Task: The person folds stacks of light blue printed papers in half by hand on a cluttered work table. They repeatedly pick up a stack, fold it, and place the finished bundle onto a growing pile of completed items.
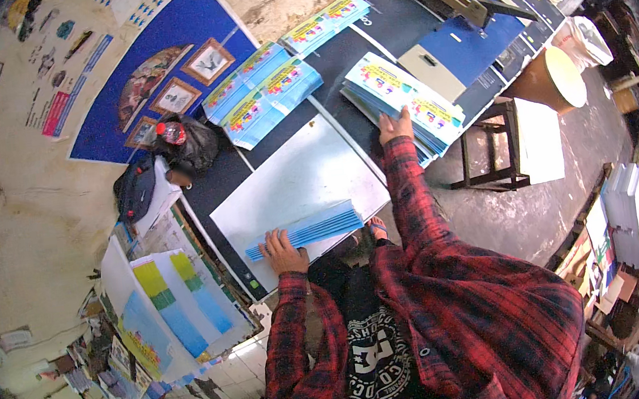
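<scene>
My left hand lies with fingers spread on the left end of a row of overlapping blue folded sheets. These rest along the near edge of a white board on the table. Farther right, my right hand grips the near edge of a stack of colourful printed sheets. Its fingertips are partly hidden against the paper. More printed sheets lie in overlapping rows beyond the board, and another group sits farther back.
A black plastic bag with a red-capped bottle stands at the table's left. To the right are a blue panel, a stool and a round drum. Large printed sheets are piled at lower left.
</scene>
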Motion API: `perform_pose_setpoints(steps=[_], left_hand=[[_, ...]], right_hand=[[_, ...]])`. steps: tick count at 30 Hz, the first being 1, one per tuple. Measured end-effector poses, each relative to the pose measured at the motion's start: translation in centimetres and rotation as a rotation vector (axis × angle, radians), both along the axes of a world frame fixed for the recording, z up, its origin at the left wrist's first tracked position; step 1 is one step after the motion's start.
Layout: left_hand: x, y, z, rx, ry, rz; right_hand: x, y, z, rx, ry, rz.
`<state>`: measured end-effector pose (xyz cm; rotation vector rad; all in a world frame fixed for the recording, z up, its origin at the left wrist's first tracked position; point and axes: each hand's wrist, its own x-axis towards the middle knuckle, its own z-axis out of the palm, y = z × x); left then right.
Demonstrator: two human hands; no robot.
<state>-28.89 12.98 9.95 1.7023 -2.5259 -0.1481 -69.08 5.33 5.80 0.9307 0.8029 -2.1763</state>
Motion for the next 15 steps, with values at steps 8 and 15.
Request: perform_pose_setpoints(steps=[8,15], left_hand=[[0.2,0.2,-0.3,0.016,0.035,0.010],[0.2,0.3,0.0,0.041,0.025,0.045]], right_hand=[[0.6,2.5,1.7,0.021,0.000,0.324],[12.3,-8.3,5.0,-0.185,0.394,0.859]])
